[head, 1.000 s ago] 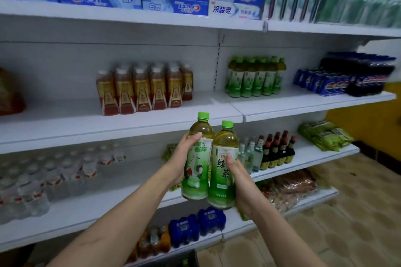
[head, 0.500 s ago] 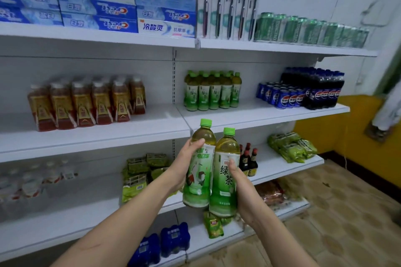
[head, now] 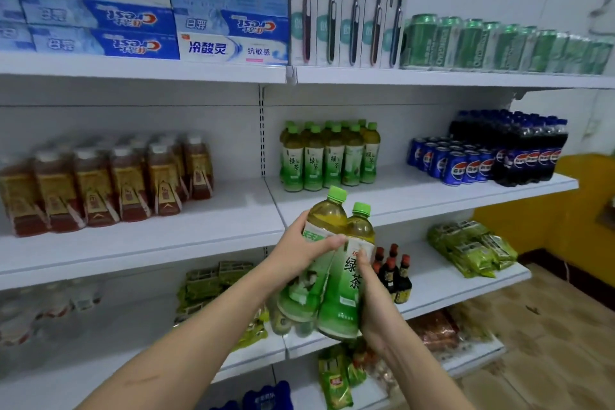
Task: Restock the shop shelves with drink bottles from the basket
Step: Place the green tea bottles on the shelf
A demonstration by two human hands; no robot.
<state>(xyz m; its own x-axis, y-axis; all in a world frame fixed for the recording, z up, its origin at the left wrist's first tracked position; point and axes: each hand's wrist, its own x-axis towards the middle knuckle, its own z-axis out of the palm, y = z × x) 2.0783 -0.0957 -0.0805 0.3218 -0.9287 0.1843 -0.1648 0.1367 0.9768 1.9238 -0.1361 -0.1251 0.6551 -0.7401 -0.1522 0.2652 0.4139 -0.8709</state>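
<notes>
1. The step in hand looks like carrying two green tea bottles to their shelf spot; neither is placed yet, and no basket shows.
2. The left hand curls round the left bottle, thumb across its label just under the shoulder.
3. The right hand grips the right bottle low on its side, fingers wrapped behind it; the two bottles touch and lean left.
4. Above and beyond the fingertips stands the green tea row on the middle shelf, with bare shelf in front of it.
5. The next move likely calls for lifting both bottles over the shelf edge, righting them and setting them before that row without knocking it.
</notes>
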